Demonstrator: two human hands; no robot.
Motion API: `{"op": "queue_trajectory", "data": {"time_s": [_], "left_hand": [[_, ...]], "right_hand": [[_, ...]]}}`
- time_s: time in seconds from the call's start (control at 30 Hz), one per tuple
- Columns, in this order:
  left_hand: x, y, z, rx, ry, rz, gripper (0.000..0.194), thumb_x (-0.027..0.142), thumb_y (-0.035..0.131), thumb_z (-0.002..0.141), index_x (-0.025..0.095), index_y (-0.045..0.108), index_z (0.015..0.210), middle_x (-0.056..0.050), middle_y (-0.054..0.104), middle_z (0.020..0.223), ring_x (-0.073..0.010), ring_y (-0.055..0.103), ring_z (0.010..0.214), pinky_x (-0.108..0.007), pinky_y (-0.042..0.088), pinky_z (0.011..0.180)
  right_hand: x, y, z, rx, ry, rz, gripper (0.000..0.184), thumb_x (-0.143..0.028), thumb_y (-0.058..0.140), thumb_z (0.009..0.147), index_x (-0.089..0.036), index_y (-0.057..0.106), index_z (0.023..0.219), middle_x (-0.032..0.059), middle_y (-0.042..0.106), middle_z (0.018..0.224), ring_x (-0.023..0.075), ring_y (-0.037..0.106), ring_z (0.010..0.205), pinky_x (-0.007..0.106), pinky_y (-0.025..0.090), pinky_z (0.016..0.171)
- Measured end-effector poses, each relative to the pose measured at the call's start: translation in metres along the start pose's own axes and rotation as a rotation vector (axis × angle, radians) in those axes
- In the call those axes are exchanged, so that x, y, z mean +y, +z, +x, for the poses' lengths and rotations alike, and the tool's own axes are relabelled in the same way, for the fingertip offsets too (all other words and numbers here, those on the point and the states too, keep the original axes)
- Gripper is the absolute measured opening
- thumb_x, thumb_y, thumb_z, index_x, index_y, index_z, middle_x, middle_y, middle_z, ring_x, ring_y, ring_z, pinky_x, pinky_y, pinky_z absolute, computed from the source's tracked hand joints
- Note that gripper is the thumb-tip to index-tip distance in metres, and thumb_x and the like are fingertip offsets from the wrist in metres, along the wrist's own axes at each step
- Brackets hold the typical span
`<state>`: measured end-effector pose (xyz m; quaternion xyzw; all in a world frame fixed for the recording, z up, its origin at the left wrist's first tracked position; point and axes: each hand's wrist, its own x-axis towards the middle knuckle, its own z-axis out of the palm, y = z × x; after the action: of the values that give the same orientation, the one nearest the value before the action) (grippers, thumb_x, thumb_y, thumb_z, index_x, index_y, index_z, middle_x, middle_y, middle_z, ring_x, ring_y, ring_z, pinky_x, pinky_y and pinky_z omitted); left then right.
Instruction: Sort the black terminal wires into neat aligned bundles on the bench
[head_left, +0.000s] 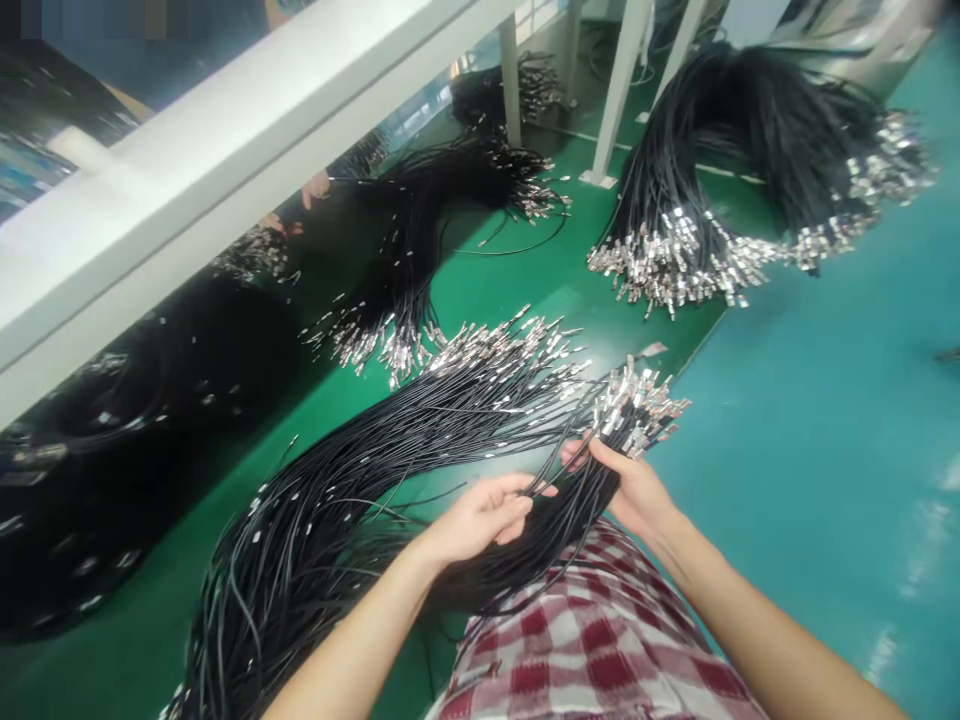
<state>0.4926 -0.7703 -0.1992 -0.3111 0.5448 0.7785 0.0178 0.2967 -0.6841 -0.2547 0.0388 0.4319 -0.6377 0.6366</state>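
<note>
Black cables (559, 540) with silvery ends (636, 405) are bundled just beside a larger cable pile (315, 480), the right hand (634, 490) gripping them near those ends, the left hand (480, 515) apparently pinching a few strands (553, 464).

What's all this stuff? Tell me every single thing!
Held cable bundle: one, black with silvery ends, in the hands
Long cable bundle: one, black, centre to lower left
Arched cable heap: one, black, upper right
Farther cable bundles: at least two, black, upper middle
Dark pile: count unclear, black, lower left
Rail: one, white, upper left
Posts: several, pale, top
Surface: one, green, under the cables
Floor: one, blue-green, right
Co-worker's hand: at least one, bare, below the rail
Checked clothing: one, red and white, bottom
Left hand: one, bare, centre, pinching cables
Right hand: one, bare, centre-right, gripping cables
</note>
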Motion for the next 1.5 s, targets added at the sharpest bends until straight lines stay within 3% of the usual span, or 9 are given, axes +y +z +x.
{"op": "queue_trajectory", "data": {"time_s": [0.1, 0.23, 0.43, 0.8, 0.93, 1.1, 1.27, 1.37, 1.5], "left_hand": [[-0.022, 0.010, 0.004, 0.042, 0.021, 0.078, 0.053, 0.052, 0.052, 0.092, 0.009, 0.059, 0.124, 0.006, 0.039, 0.056, -0.0074, 0.035, 0.050, -0.021, 0.027, 0.049], [-0.039, 0.019, -0.001, 0.145, 0.028, 0.208, 0.051, 0.049, 0.043, 0.097, 0.010, 0.057, 0.125, 0.006, 0.040, 0.056, -0.0082, 0.037, 0.051, -0.021, 0.030, 0.052], [-0.045, 0.030, -0.005, 0.291, 0.068, 0.439, 0.042, 0.042, 0.039, 0.099, 0.014, 0.058, 0.125, 0.005, 0.044, 0.057, -0.0104, 0.042, 0.053, -0.024, 0.035, 0.057], [-0.061, 0.033, -0.013, 0.350, 0.093, 0.449, 0.033, 0.038, 0.039, 0.100, 0.015, 0.062, 0.107, -0.001, 0.059, 0.073, -0.0134, 0.055, 0.068, -0.025, 0.045, 0.069], [-0.060, 0.028, -0.006, 0.384, 0.207, 0.553, 0.029, 0.034, 0.041, 0.099, 0.017, 0.065, 0.098, -0.012, 0.063, 0.115, -0.0224, 0.056, 0.112, -0.037, 0.044, 0.098], [-0.049, 0.011, -0.004, 0.428, 0.322, 0.762, 0.027, 0.028, 0.039, 0.099, 0.017, 0.064, 0.098, -0.013, 0.033, 0.154, -0.0279, 0.025, 0.143, -0.051, 0.023, 0.116], [-0.039, 0.009, -0.013, 0.367, 0.240, 0.674, 0.027, 0.029, 0.041, 0.099, 0.018, 0.064, 0.106, -0.011, 0.068, 0.108, -0.0194, 0.062, 0.100, -0.034, 0.048, 0.092], [-0.039, 0.013, -0.022, 0.380, 0.200, 0.634, 0.029, 0.031, 0.040, 0.100, 0.017, 0.065, 0.098, -0.004, 0.066, 0.079, -0.0146, 0.061, 0.075, -0.027, 0.049, 0.076], [-0.051, 0.010, -0.040, 0.472, 0.183, 0.553, 0.027, 0.031, 0.044, 0.099, 0.017, 0.064, 0.111, -0.002, 0.065, 0.075, -0.0113, 0.056, 0.063, -0.022, 0.047, 0.062]], "right_hand": [[0.000, -0.001, -0.002, -0.015, -0.002, 0.034, 0.031, -0.036, 0.086, 0.063, -0.018, 0.074, 0.086, 0.0093, 0.073, 0.103, 0.0231, 0.068, 0.090, 0.035, 0.056, 0.082], [0.002, -0.004, -0.004, 0.011, -0.029, 0.071, 0.031, -0.035, 0.086, 0.063, -0.018, 0.075, 0.086, 0.0098, 0.073, 0.106, 0.0237, 0.068, 0.091, 0.035, 0.057, 0.082], [0.001, 0.002, -0.005, 0.167, -0.065, 0.055, 0.038, -0.031, 0.091, 0.053, -0.018, 0.074, 0.085, 0.0052, 0.074, 0.083, 0.0211, 0.068, 0.077, 0.034, 0.057, 0.071], [0.002, -0.002, -0.007, 0.034, -0.096, 0.032, 0.031, -0.033, 0.089, 0.058, -0.018, 0.071, 0.077, 0.0045, 0.073, 0.082, 0.0177, 0.065, 0.076, 0.030, 0.053, 0.073], [0.001, -0.002, -0.008, 0.033, -0.074, 0.058, 0.031, -0.033, 0.090, 0.057, -0.019, 0.070, 0.076, -0.0006, 0.066, 0.070, 0.0157, 0.063, 0.069, 0.028, 0.052, 0.069], [0.001, 0.003, -0.005, 0.006, -0.062, 0.050, 0.030, -0.035, 0.090, 0.058, -0.018, 0.070, 0.073, 0.0006, 0.066, 0.074, 0.0155, 0.063, 0.073, 0.028, 0.053, 0.071], [0.002, 0.002, -0.002, 0.015, -0.055, 0.057, 0.031, -0.035, 0.090, 0.057, -0.017, 0.069, 0.071, 0.0002, 0.064, 0.072, 0.0146, 0.062, 0.071, 0.026, 0.054, 0.068], [0.003, -0.004, -0.002, 0.057, -0.065, 0.089, 0.030, -0.035, 0.090, 0.058, -0.019, 0.070, 0.073, -0.0010, 0.064, 0.073, 0.0138, 0.062, 0.070, 0.026, 0.054, 0.066], [0.004, -0.010, -0.004, 0.073, -0.071, 0.116, 0.032, -0.034, 0.090, 0.058, -0.019, 0.070, 0.077, -0.0023, 0.064, 0.072, 0.0120, 0.061, 0.066, 0.024, 0.054, 0.066]]}}
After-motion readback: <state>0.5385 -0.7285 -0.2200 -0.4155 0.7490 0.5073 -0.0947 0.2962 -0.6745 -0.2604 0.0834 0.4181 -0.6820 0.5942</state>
